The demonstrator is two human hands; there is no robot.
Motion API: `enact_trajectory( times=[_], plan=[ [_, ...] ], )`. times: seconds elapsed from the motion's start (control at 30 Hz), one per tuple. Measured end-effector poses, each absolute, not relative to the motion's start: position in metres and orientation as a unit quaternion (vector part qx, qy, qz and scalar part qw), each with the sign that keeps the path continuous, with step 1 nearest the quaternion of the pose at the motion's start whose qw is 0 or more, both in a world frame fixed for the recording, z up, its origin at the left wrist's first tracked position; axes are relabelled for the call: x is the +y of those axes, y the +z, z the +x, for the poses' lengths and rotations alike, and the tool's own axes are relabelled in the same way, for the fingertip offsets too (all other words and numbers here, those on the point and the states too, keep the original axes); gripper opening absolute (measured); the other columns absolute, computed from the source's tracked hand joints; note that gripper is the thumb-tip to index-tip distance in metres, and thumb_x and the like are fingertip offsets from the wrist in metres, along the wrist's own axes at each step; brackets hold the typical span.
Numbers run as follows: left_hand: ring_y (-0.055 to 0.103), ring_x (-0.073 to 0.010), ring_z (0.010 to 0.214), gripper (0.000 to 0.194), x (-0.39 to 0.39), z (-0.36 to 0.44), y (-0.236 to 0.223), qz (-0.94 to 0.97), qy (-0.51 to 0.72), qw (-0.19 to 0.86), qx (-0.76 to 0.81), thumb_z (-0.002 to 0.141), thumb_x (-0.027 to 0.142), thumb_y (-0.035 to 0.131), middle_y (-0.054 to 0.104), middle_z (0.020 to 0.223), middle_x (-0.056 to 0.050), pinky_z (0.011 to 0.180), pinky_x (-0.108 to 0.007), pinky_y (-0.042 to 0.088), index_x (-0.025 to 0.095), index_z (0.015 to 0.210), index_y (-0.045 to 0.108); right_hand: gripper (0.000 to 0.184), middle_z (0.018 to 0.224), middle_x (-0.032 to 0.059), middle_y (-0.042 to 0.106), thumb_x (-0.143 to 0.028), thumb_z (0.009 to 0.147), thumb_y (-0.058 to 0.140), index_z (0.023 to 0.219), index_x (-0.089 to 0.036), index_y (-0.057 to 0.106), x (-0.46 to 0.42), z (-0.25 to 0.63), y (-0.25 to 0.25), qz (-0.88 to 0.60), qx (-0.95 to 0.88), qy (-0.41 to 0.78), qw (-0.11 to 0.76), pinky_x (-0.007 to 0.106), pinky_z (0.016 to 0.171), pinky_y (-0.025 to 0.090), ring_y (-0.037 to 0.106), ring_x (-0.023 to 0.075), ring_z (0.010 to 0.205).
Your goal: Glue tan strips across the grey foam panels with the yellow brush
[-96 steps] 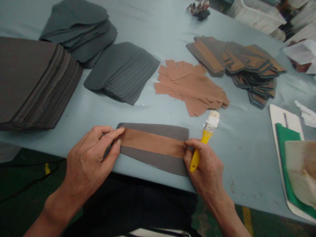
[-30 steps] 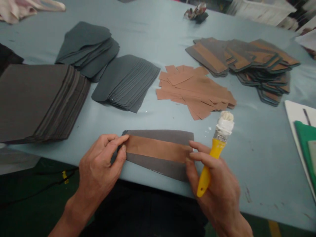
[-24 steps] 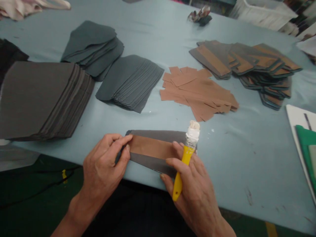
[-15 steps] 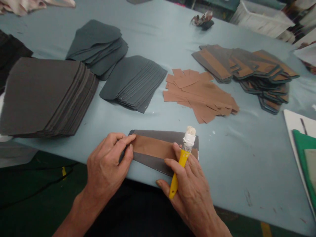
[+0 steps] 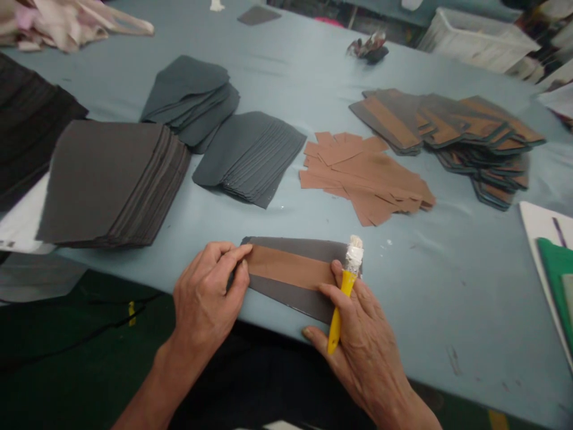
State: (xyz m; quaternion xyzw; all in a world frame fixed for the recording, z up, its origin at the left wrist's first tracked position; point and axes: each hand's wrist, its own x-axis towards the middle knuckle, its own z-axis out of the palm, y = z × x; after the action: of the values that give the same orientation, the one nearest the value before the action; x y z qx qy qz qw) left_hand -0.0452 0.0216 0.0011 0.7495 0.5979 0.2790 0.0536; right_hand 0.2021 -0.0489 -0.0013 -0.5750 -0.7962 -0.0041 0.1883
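A dark grey panel (image 5: pixel 290 304) lies at the table's near edge, with a brown strip (image 5: pixel 286 267) lengthwise across its middle. At the left end my left hand (image 5: pixel 208 292) pinches strip and panel between thumb and fingers. My right hand (image 5: pixel 367 340) rests over the right end, its fingertips pressing on the strip. Tucked in that same hand is a yellow-handled brush (image 5: pixel 344 298), its bristles coated in white paste and pointing away from me. The right end of the strip is hidden by the hand and brush.
Beyond the panel lie loose brown strips (image 5: pixel 367 173) and two fanned stacks of dark green pieces (image 5: pixel 250 155). A thick stack of dark panels (image 5: pixel 107 179) stands at left. Panels bearing brown strips (image 5: pixel 465 125) are heaped at right, near a white board (image 5: pixel 532 221).
My right hand has slid rightward along the strip with the brush still in it. My left hand keeps its pinch at the left end. The whole view has shifted slightly.
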Motion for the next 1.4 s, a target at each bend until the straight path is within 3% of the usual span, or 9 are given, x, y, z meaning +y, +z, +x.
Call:
enact_trajectory(
  times=[0.3,0.5,0.6,0.67,0.8,0.97,1.1,1.4],
  plan=[
    [0.071,-0.0223,0.098,0.027,0.025,-0.047,0.005,0.742,0.282,0.089,0.601,0.101,0.023,0.053,0.072,0.107,-0.005,0.086,-0.035,0.054,0.022,0.119,0.073,0.046,0.154,0.0227,0.055,-0.052,0.109,0.041,0.130,-0.014,0.057,-0.047,0.207,-0.002,-0.553,-0.809,-0.060,0.188,0.054,0.111,0.045,0.058,0.0377,0.134],
    [0.069,-0.0145,0.078,0.021,0.028,-0.054,0.014,0.748,0.300,0.087,0.586,0.102,0.019,0.052,0.074,0.099,-0.002,0.074,-0.027,0.058,0.020,0.110,0.072,0.047,0.156,0.0228,0.053,-0.052,0.108,0.041,0.129,-0.014,0.057,-0.047,0.207,-0.006,-0.549,-0.809,-0.053,0.204,0.053,0.111,0.043,0.055,0.0392,0.136],
    [0.071,-0.0204,0.098,0.021,0.023,-0.051,0.017,0.749,0.311,0.044,0.584,0.105,0.022,0.053,0.075,0.108,-0.007,0.089,-0.034,0.058,0.018,0.117,0.070,0.046,0.155,0.0236,0.053,-0.051,0.108,0.043,0.129,-0.012,0.058,-0.047,0.207,-0.006,-0.546,-0.809,-0.050,0.211,0.053,0.111,0.042,0.055,0.0400,0.135],
    [0.067,-0.0258,0.121,0.027,0.017,-0.044,0.017,0.777,0.294,0.024,0.556,0.105,0.027,0.054,0.073,0.125,-0.011,0.106,-0.042,0.052,0.018,0.127,0.067,0.046,0.155,0.0249,0.053,-0.049,0.107,0.044,0.128,-0.011,0.058,-0.046,0.207,-0.005,-0.543,-0.811,-0.052,0.212,0.053,0.111,0.041,0.054,0.0412,0.135],
    [0.041,-0.0331,0.154,0.054,0.006,-0.027,0.012,0.863,0.181,0.002,0.472,0.109,0.042,0.046,0.051,0.161,-0.020,0.125,-0.051,0.035,0.008,0.151,0.048,0.044,0.156,0.0271,0.050,-0.046,0.106,0.046,0.127,-0.010,0.059,-0.047,0.206,-0.006,-0.543,-0.810,-0.051,0.214,0.054,0.112,0.041,0.053,0.0420,0.136],
    [0.035,-0.0377,0.158,0.080,0.005,-0.020,0.004,0.879,0.104,-0.016,0.465,0.107,0.064,0.035,0.040,0.168,-0.023,0.126,-0.055,0.033,0.005,0.161,0.034,0.042,0.149,0.0290,0.055,-0.044,0.106,0.046,0.125,-0.009,0.060,-0.046,0.206,-0.005,-0.544,-0.811,-0.051,0.210,0.055,0.111,0.041,0.054,0.0424,0.135],
    [0.031,-0.0406,0.159,0.090,0.005,-0.020,0.004,0.876,0.094,-0.003,0.473,0.101,0.077,0.035,0.033,0.171,-0.025,0.126,-0.057,0.032,0.011,0.163,0.035,0.040,0.147,0.0294,0.056,-0.044,0.106,0.046,0.123,-0.010,0.059,-0.044,0.208,-0.002,-0.535,-0.817,-0.057,0.208,0.053,0.108,0.043,0.056,0.0410,0.134],
    [0.035,-0.0443,0.157,0.091,0.003,-0.017,0.006,0.870,0.095,0.015,0.483,0.093,0.079,0.055,0.031,0.170,-0.027,0.122,-0.062,0.037,0.019,0.161,0.042,0.040,0.154,0.0286,0.054,-0.045,0.105,0.046,0.126,-0.013,0.057,-0.046,0.210,-0.003,-0.543,-0.815,-0.046,0.197,0.056,0.112,0.040,0.055,0.0411,0.137]
  ],
)
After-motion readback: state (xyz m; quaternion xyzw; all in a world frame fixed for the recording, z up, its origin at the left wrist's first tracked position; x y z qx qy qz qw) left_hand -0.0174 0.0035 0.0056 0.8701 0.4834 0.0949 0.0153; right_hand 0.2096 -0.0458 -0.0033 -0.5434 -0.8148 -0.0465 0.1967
